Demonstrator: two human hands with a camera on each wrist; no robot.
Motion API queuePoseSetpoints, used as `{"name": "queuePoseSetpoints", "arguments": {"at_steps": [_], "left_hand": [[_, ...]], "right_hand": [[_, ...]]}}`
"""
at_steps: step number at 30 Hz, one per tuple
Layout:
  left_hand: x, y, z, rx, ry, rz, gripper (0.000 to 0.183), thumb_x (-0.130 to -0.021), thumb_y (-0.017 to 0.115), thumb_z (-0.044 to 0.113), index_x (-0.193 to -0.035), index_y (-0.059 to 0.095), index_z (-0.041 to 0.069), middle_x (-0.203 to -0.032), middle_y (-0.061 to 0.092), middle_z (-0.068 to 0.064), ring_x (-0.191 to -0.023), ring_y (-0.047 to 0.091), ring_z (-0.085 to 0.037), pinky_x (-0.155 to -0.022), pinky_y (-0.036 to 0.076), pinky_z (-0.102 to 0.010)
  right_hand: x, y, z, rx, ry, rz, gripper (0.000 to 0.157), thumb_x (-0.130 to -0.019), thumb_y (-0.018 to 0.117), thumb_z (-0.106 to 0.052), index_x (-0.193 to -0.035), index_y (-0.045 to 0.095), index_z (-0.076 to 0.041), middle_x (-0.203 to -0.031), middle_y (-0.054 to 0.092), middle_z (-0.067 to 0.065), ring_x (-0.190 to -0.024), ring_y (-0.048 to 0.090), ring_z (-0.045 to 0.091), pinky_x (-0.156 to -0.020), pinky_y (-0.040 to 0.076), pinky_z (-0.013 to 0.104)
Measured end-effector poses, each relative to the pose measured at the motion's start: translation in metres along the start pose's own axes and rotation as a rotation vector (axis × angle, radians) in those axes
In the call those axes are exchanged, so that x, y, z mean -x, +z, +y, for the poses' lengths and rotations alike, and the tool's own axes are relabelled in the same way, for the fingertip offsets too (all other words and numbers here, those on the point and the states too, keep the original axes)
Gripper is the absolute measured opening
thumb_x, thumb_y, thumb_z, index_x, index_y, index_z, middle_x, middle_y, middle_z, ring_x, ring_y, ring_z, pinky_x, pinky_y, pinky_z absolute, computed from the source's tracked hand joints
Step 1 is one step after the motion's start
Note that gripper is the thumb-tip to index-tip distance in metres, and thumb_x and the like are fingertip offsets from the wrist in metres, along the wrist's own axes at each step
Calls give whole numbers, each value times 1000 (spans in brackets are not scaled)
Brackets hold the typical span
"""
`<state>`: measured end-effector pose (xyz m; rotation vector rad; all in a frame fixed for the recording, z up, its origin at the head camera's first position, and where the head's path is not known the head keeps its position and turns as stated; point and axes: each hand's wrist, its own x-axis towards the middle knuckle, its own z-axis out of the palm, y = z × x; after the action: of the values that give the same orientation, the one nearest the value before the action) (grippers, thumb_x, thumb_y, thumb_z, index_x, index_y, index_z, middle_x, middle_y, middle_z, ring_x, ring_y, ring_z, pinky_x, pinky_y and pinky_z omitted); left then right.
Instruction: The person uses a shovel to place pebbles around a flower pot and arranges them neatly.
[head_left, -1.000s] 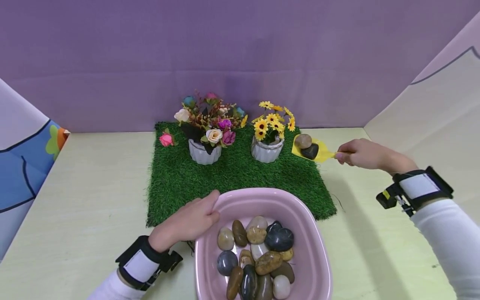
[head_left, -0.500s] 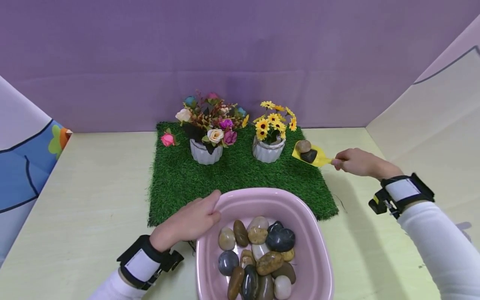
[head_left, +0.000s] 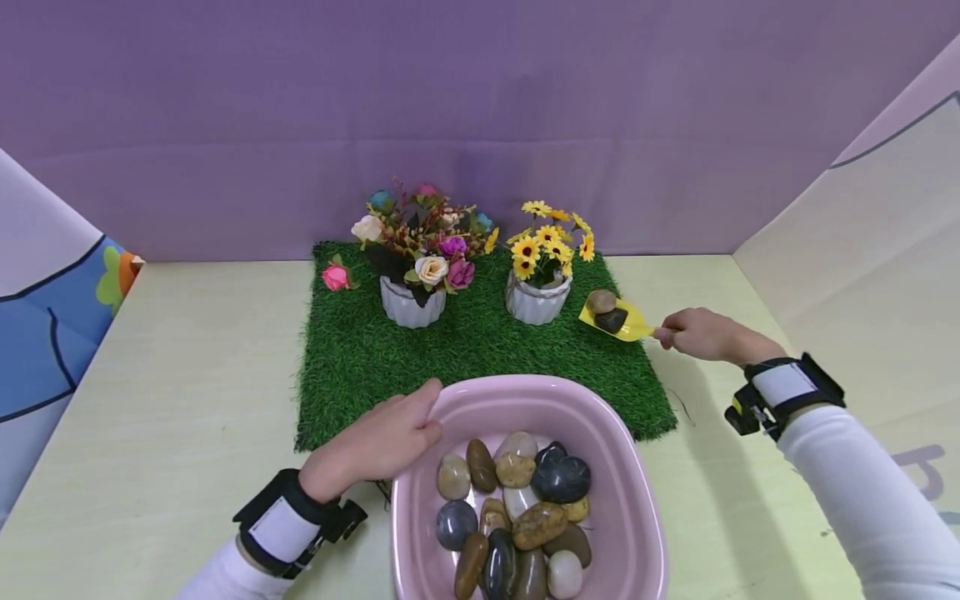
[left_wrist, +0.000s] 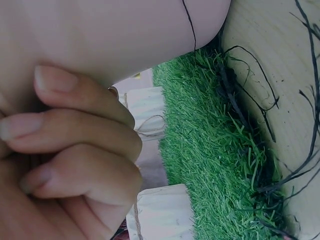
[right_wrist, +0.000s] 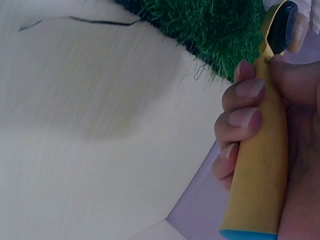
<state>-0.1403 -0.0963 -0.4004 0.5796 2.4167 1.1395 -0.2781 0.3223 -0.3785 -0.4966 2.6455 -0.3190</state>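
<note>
My right hand [head_left: 701, 333] grips the handle of a small yellow shovel [head_left: 633, 323], its fingers wrapped round the thick yellow handle [right_wrist: 257, 165] in the right wrist view. On the blade lie two pebbles, a brown one [head_left: 602, 302] and a black one [head_left: 611, 320], over the right side of the grass mat. My left hand [head_left: 386, 437] holds the upper left rim of a pink basin [head_left: 637, 500], thumb and curled fingers at the edge. Several smooth stones [head_left: 540, 525] in brown, grey, black and white lie inside the basin.
Behind the basin lies a green artificial grass mat [head_left: 465, 354]. Two white pots stand on it, one with mixed flowers [head_left: 412, 304], one with yellow flowers [head_left: 536, 304]. A pink rose [head_left: 336, 277] lies at its left. A purple backdrop [head_left: 480, 125] rises behind.
My right hand has moved left and slightly toward me, carrying the shovel and its two pebbles farther over the mat. My left hand stays at the basin rim.
</note>
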Motion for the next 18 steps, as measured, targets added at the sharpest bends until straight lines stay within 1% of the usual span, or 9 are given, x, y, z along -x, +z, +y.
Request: {"name": "queuePoseSetpoints", "arguments": {"at_steps": [4,13,18], "left_hand": [[0,0,-1,5,5,-2,8,-97,42,7,-105,43,5,-76,57,-11,-47,63,-9,-39,55,-27],[-1,0,-1,20,20,-2,7,-97,41,6,-103,43,4,-78,62,-14,-47,64,-9,-39,56,-27],[0,0,-1,21,12,-2,7,-97,41,6,-104,43,4,-80,63,-15,-47,64,-9,-39,56,-27]], "right_hand": [[-4,2,-2,5,8,-12,37,-102,41,-22,-102,65,6,-97,68,22,-86,61,30,-74,50,47],[-11,3,-7,-2,37,-40,40,-102,39,-21,-111,62,10,-104,68,26,-98,61,39,-81,51,54],[-16,5,-12,4,50,-66,41,-102,39,-22,-112,63,10,-108,67,28,-101,61,42,-82,51,56]]}}
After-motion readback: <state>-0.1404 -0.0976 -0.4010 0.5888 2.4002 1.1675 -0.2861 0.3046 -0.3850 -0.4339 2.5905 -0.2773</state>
